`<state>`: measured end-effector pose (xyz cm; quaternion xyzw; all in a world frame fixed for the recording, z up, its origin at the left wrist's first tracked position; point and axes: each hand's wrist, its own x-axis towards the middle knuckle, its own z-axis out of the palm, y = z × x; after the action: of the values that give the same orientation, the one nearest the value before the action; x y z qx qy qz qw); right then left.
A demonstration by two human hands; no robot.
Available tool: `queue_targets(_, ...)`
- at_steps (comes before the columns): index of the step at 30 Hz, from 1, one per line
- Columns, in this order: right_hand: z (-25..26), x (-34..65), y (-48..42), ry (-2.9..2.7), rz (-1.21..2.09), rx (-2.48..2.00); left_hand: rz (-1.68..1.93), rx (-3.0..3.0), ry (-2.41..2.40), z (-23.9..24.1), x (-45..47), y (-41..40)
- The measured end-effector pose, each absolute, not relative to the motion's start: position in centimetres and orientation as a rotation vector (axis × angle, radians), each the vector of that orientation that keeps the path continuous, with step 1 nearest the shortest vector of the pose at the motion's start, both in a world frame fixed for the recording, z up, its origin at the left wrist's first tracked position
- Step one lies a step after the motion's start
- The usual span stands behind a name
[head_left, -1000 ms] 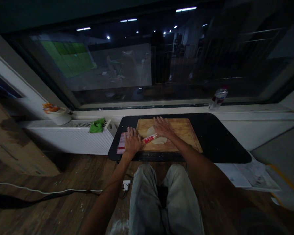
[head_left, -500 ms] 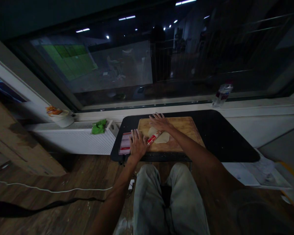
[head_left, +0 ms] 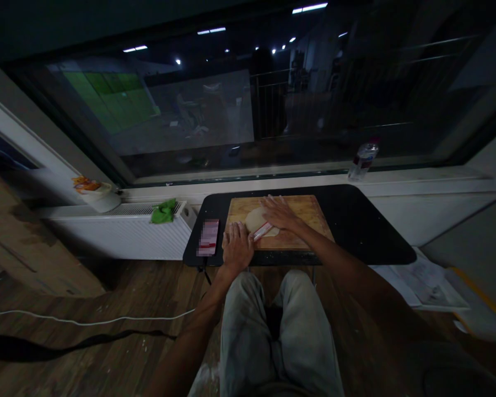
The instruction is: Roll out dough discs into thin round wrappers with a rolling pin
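My left hand (head_left: 237, 246) lies open with fingers stretched forward, its palm side at the near end of the roller (head_left: 262, 231); my right hand (head_left: 278, 213) is spread out too, over the far end, so I press with open hands rather than clench. The roller lies across the flat dough (head_left: 254, 216), on the wooden board (head_left: 301, 208) on the black table (head_left: 367, 231). Its long axis slants from near left to far right, bridging the space between my hands

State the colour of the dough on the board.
The dough is pale cream; the head view shows it.
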<state>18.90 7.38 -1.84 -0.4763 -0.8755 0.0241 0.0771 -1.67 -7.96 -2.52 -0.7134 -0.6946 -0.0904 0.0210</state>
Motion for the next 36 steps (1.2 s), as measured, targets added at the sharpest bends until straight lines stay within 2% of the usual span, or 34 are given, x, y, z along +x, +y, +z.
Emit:
queue_targets(24, -2.1, 19.9, -6.3, -2.119, -0.186, -1.876, -0.189, -2.473, -1.888, -2.1, -3.5, -5.3)
queue_targets(36, -1.9, 19.5, -4.6, -1.998, -0.133, -2.002, -0.083, -2.528, -1.77, -0.6, -3.1, -1.0)
